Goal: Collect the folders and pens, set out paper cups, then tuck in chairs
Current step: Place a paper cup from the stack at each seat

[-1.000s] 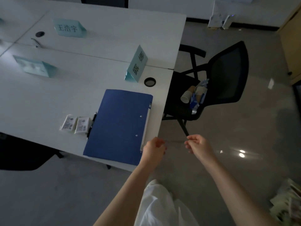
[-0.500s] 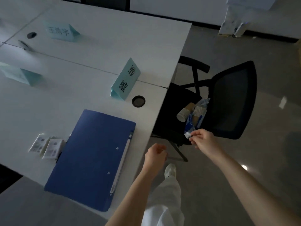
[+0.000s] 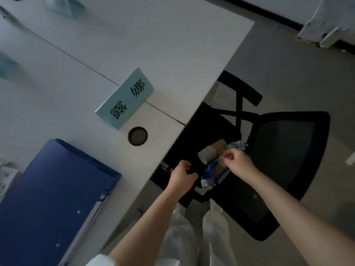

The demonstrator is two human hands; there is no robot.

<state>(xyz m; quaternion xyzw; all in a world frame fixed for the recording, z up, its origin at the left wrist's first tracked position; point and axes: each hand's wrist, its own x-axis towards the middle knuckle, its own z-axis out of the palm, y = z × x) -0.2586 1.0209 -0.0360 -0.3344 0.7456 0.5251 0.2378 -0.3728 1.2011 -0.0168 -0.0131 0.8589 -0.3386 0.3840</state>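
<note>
A blue folder (image 3: pixel 55 198) lies flat near the front edge of the white table (image 3: pixel 172 60). Just right of the table's edge, the left hand (image 3: pixel 182 175) hovers over the black chair (image 3: pixel 288 169) seat, fingers loosely curled, holding nothing. The right hand (image 3: pixel 238 162) pinches the plastic wrapper (image 3: pixel 209 179) beside a stack of paper cups (image 3: pixel 210 153) lying on the seat. Farther back, a teal name card (image 3: pixel 124 98) stands on the table.

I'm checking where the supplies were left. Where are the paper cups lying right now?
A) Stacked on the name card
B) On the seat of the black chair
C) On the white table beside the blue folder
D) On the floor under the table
B: the stack of paper cups lies on its side on the black chair seat, beside the plastic wrapper.
</note>
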